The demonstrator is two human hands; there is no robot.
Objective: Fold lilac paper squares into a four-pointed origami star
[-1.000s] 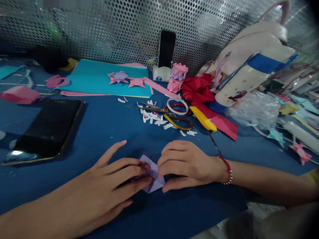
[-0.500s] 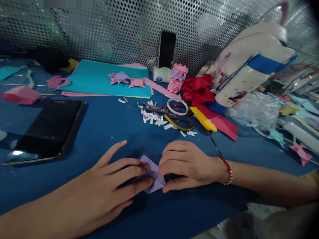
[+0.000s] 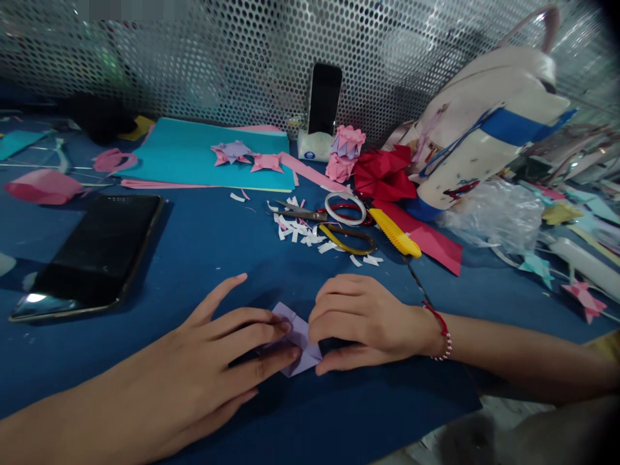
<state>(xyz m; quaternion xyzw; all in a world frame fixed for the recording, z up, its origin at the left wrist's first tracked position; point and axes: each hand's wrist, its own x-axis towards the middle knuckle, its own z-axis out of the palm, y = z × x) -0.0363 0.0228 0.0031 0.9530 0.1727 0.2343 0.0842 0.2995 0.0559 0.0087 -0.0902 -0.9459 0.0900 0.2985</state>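
Observation:
A small piece of folded purple paper [image 3: 301, 336] lies on the blue tabletop between my two hands. My left hand [image 3: 217, 361] is spread out, its fingertips pressing down on the left part of the paper and its little finger side raised away. At the right edge of the paper, my right hand [image 3: 361, 323] has its fingers curled in, with fingertips and thumb at the paper; the exact contact is partly hidden. A red beaded bracelet [image 3: 445, 332] circles the right wrist.
Beyond the hands lie scissors [image 3: 310, 214], a yellow cutter [image 3: 394, 229] and white paper scraps [image 3: 303, 232]. A black phone [image 3: 92, 252] lies left. Blue sheets [image 3: 179, 155] with folded stars are at the back, near a second phone [image 3: 325, 97]. A bottle [image 3: 489, 155] stands right.

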